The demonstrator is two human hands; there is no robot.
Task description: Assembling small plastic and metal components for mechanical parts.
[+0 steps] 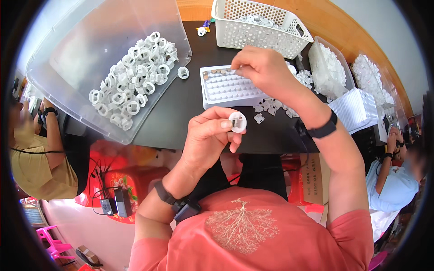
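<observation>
Over the near edge of a black table (pixel 181 113), seen from the head camera, the left hand (pixel 210 135) pinches a small round white plastic cap (pixel 237 122) between thumb and fingertips, holding it up above the table's edge. Farther back, the right hand (pixel 262 67) is closed in a pinch over the top rim of a white gridded tray (pixel 226 88), its fingertips touching a row of small brownish metal pieces (pixel 216 72); what, if anything, it grips there cannot be told. Just beside the tray, under the right wrist, lie loose white plastic parts (pixel 271 108). At the left, a clear plastic bin lid (pixel 68 58) carries a heap of white ring-shaped parts (pixel 135 72). Behind the tray stands a white perforated basket (pixel 257 27). Both wrists wear black bands.
</observation>
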